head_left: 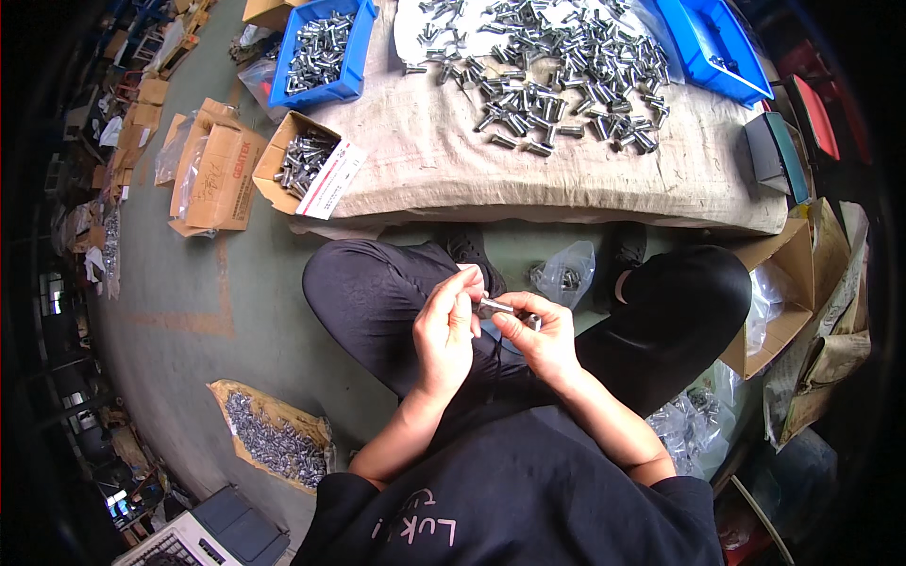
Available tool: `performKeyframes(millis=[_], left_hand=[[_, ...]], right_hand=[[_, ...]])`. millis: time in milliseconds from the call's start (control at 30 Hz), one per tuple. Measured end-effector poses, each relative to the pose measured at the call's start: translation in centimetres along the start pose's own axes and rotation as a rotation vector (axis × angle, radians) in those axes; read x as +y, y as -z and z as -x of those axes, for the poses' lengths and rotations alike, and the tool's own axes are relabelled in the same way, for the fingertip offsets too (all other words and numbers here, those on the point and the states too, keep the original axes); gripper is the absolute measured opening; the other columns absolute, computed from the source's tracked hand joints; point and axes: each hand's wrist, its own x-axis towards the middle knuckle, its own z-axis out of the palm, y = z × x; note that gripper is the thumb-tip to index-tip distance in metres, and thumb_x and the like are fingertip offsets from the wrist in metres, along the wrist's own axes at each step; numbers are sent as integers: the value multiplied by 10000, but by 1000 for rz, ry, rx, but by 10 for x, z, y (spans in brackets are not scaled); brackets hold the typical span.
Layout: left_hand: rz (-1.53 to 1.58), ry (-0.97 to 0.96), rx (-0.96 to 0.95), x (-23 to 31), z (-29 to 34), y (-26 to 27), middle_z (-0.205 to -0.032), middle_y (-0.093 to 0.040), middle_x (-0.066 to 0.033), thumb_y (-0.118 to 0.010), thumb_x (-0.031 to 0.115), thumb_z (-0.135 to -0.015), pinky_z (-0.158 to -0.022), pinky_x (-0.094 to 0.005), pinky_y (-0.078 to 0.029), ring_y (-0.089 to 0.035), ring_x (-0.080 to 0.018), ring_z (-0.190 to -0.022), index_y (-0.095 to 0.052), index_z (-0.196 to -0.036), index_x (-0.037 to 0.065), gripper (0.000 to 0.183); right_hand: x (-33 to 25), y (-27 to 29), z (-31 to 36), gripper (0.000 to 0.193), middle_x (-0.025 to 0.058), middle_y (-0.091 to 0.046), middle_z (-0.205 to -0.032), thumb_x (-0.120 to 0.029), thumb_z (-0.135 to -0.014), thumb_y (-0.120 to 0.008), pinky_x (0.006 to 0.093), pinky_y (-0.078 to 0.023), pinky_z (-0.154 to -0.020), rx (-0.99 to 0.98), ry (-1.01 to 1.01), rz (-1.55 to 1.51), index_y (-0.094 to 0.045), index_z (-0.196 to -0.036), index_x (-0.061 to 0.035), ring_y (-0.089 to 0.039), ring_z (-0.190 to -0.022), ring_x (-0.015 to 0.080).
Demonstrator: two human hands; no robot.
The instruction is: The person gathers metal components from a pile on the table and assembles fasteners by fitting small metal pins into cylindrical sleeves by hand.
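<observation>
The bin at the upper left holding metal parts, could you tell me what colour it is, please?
The bin is bright blue, seen best in the head view.

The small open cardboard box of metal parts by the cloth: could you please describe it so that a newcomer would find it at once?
Start from the burlap-covered surface strewn with loose metal parts. At its front left corner sits the small cardboard box, open and full of the same silvery parts. Unlike the blue bin just behind it, it is brown, with a white printed label across one flap.
</observation>
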Motion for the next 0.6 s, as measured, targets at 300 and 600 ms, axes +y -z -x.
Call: performKeyframes(millis=[300, 600], left_hand=[[177, 219, -99, 5, -3, 6, -713, -559, -23, -586, 35, -823, -412, -150, -327, -434, -19, -505, -573, -991, -39, 184], [293, 230, -144, 14, -4, 6, -773, -576, 0, -614, 70, -816, -558, -137, -391, -508, -18, -681, -553, -977, -16, 192]], right_hand=[[-14, 2, 2, 189, -23, -551, -708, -57, -744, -672, 195, -368, -539, 51, -24, -89, -642, -928, -25, -452, -603, 53], [-15, 3, 2, 235, 4, -570, -713, -27, -764, -642, 177, -339, -449, 43, -163, -454, -615, -996, 1, -444, -525, 43]])
